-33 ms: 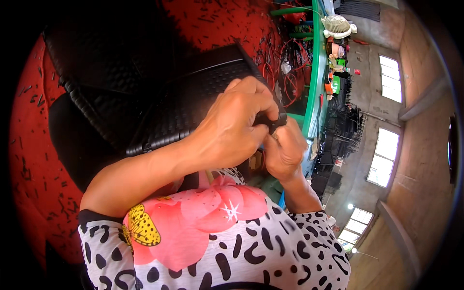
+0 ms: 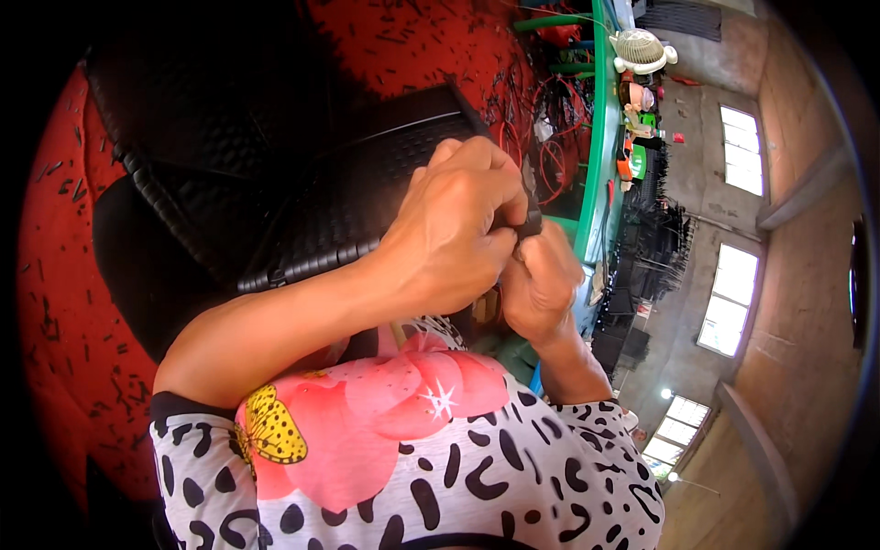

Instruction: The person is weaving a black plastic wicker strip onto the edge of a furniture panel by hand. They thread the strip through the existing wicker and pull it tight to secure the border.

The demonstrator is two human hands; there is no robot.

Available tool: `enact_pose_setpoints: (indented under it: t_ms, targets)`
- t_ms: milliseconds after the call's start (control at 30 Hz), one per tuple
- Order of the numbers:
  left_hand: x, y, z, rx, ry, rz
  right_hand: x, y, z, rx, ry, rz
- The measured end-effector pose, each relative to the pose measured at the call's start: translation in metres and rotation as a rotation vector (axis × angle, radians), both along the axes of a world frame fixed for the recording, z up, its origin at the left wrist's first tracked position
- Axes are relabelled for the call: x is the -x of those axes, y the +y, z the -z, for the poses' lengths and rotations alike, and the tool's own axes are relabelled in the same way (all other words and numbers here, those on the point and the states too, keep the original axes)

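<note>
Shifted slightly forward since the earlier frame, the left hand (image 2: 454, 220) pinches a black strip (image 2: 533, 223); the right hand (image 2: 545, 284) looks clamped on it too, near the right edge of the black woven panel (image 2: 357, 188), beside the green-edged bench (image 2: 600, 119). A slack pinch could let it slip.

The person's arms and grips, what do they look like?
The left grip and right grip wear no gloves. Both forearms are bare. The left sleeve and right sleeve are white with black blotches; the left has a dark cuff.
</note>
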State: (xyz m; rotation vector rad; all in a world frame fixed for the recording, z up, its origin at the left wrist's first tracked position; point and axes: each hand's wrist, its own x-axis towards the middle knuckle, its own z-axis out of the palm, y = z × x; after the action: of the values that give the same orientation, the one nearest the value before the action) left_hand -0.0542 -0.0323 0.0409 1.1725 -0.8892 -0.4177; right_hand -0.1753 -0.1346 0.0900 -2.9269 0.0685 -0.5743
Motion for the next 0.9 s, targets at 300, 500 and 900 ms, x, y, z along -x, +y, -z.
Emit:
enact_pose_setpoints:
  t_ms: [300, 500, 900]
  targets:
    - [0.001, -0.002, 0.003, 0.048, 0.003, 0.011, -0.006, -0.012, -0.008, 0.179, 0.063, -0.196]
    - [-0.001, 0.001, 0.003, 0.051, 0.012, -0.015, -0.017, -0.029, -0.018, 0.312, 0.120, -0.400]
    - [-0.005, 0.014, 0.014, 0.138, -0.278, -0.338, -0.026, -0.003, 0.015, 0.083, -0.045, -0.254]
